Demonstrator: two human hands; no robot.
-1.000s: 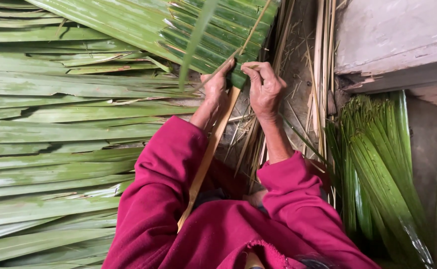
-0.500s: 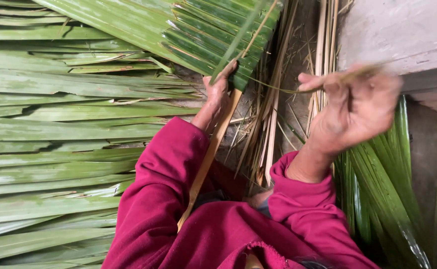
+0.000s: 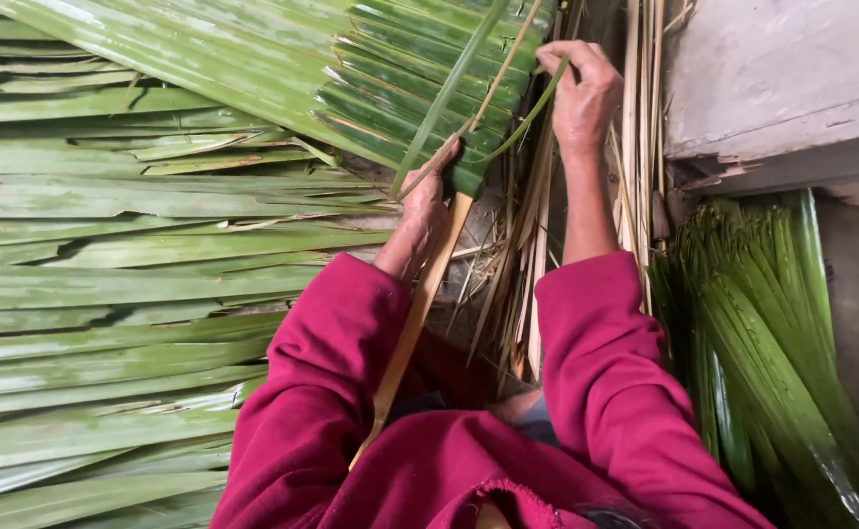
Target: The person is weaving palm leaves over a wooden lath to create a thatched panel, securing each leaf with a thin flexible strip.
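Note:
My left hand (image 3: 431,184) presses on the lower edge of a panel of folded palm leaves (image 3: 410,78) fixed along a long pale wooden stick (image 3: 415,323). The stick runs from the panel down towards my red-sleeved body. My right hand (image 3: 580,93) is raised further up by the panel's right edge and pinches a thin green leaf strip (image 3: 523,122). The strip curves from my right hand down to the leaf edge under my left thumb.
Long flat palm leaves (image 3: 106,294) lie stacked over the whole left side. A bundle of narrow green strips (image 3: 763,333) stands at the right. Dry pale sticks (image 3: 635,147) lie beside a grey concrete ledge (image 3: 782,78) at the upper right.
My right hand left the panel edge, swung out right towards the strip bundle, then came back up to the panel with a thin strip. My left hand stayed on the panel edge.

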